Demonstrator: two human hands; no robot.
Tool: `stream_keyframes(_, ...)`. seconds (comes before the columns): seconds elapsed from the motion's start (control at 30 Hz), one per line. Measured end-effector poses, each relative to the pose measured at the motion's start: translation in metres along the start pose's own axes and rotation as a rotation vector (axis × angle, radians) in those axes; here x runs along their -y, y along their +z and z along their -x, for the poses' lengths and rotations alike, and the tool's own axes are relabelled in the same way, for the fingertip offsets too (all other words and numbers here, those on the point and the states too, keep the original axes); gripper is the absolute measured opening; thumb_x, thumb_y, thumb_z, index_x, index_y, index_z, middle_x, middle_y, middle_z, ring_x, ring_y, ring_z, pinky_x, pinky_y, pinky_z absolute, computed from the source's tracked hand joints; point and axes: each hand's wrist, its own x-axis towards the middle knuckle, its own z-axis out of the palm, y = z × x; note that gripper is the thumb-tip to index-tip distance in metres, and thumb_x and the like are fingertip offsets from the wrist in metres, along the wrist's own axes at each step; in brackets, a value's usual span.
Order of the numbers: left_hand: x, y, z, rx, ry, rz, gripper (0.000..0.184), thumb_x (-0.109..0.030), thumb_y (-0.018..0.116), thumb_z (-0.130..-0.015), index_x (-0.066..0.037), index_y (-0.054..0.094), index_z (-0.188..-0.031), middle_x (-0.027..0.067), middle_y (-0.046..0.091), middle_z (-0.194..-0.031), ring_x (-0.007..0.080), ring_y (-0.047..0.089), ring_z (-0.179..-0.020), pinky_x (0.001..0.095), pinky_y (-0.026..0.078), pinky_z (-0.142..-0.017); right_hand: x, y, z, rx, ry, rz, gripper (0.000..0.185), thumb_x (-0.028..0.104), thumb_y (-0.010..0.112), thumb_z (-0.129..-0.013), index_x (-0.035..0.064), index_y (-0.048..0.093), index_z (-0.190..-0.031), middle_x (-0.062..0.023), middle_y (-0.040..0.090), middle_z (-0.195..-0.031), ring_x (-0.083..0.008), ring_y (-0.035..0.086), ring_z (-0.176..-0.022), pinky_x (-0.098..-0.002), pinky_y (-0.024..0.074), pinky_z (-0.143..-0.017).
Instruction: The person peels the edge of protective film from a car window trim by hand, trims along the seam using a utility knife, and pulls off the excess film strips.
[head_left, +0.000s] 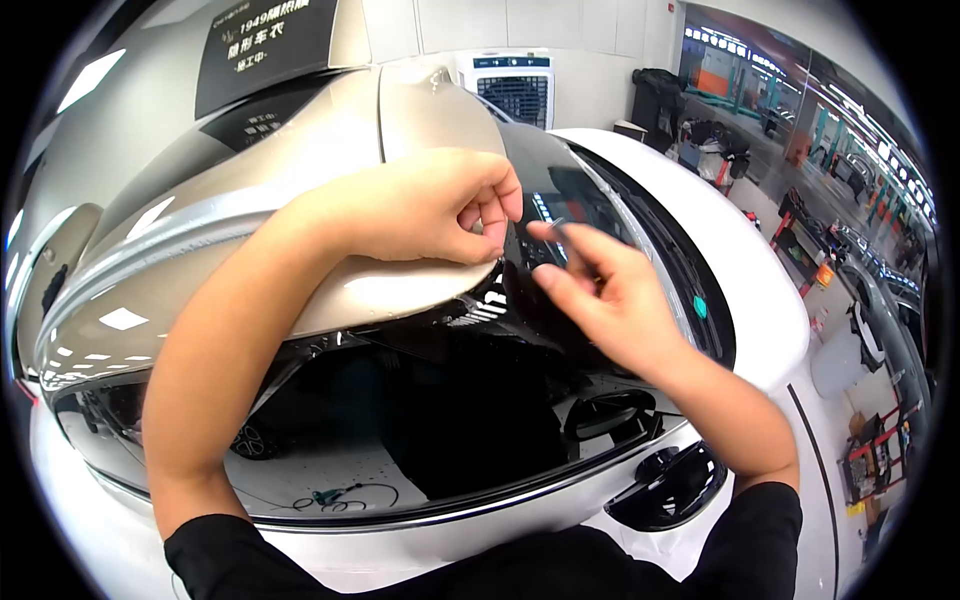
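Observation:
My left hand (440,205) is closed over the front corner of a car's beige roof (400,290), thumb and fingertips pressed together at its edge. Whatever they pinch is too small to make out. Just right of it, my right hand (615,300) is curled, with a small dark, thin piece (560,233) between its fingers. It hovers apart from the left hand, over the black pillar beside the windshield (570,190). A wet, translucent strip of film (190,235) runs along the roof. Below both hands lies the dark side window (470,420).
The white hood (680,165) and a black side mirror (670,485) are to the right. A white air cooler (510,90) stands beyond the car. A black sign (265,45) rises at the back left. Shelves and tools line the workshop's right side.

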Motion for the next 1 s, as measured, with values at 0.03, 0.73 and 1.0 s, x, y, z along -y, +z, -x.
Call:
stream_keyframes(0.03, -0.001, -0.006, 0.001, 0.008, -0.015, 0.033, 0.028, -0.012, 0.071, -0.089, 0.000, 0.060, -0.112, 0.0011, 0.065, -0.081, 0.0103, 0.055, -0.074, 0.0266, 0.046, -0.070, 0.001, 0.007, -0.006, 0.011, -0.029, 0.035, 0.035, 0.016, 0.076, -0.089, -0.0007, 0.069, -0.119, -0.0021, 0.056, -0.071, -0.0094, 0.048, -0.062, -0.0261, 0.0441, -0.061)
stream_keyframes(0.73, -0.013, 0.044, 0.000, -0.010, -0.041, -0.026, 0.038, -0.008, 0.071, -0.082, 0.001, 0.060, -0.117, 0.0039, 0.071, -0.094, 0.0125, 0.058, -0.083, 0.0274, 0.049, -0.079, -0.018, 0.002, 0.035, 0.005, -0.456, 0.281, 0.025, 0.005, 0.082, -0.078, 0.0057, 0.076, -0.102, -0.0059, 0.062, -0.082, -0.0182, 0.065, -0.068, -0.0287, 0.0509, -0.061)
stream_keyframes(1.0, -0.009, 0.043, 0.000, 0.023, -0.040, -0.048, 0.042, -0.011, 0.069, -0.081, 0.002, 0.060, -0.120, 0.0050, 0.072, -0.096, 0.0159, 0.060, -0.087, 0.0295, 0.049, -0.081, -0.006, 0.015, 0.029, -0.002, -1.006, 0.744, 0.026, 0.006, 0.074, -0.071, 0.0033, 0.071, -0.097, -0.0027, 0.061, -0.084, -0.0165, 0.062, -0.063, -0.0291, 0.0499, -0.055)
